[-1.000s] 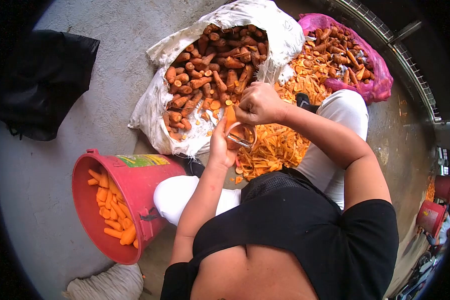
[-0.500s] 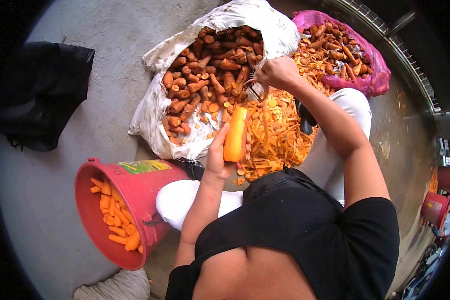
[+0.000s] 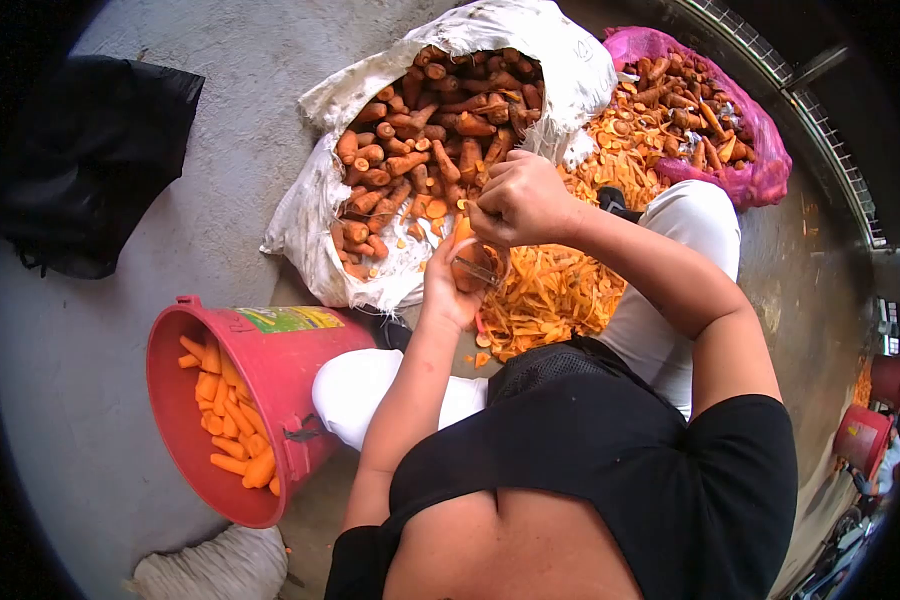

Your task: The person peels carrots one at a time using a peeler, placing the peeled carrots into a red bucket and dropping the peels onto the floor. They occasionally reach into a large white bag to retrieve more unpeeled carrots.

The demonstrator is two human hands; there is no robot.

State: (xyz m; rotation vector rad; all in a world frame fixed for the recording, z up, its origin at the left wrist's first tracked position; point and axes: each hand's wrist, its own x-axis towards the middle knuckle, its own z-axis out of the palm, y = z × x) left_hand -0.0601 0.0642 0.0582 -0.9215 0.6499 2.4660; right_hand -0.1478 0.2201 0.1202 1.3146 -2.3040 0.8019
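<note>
My left hand [image 3: 448, 287] is closed around a carrot [image 3: 463, 240], tilted with one end upward. Above and to its right, my right hand [image 3: 526, 202] grips a peeler [image 3: 478, 268], whose thin metal blade lies against the carrot. Its handle is mostly hidden by my fingers. Beneath both hands spreads a heap of orange peelings [image 3: 555, 305]. Just beyond them, an open white sack [image 3: 575, 65] lies full of unpeeled carrots [image 3: 450, 125].
To the left, a tilted red bucket [image 3: 315, 350] contains peeled carrots [image 3: 232, 415]. A pink mesh sack [image 3: 767, 170] with carrots and scraps lies at the far right. Black plastic [image 3: 100, 160] rests on the floor at left. Another red bucket [image 3: 863, 440] stands near a person at the right edge.
My right hand has come down and toward me, bringing the peeler from beyond the carrot onto it. The carrot in my left hand has turned and now shows a less peeled side.
</note>
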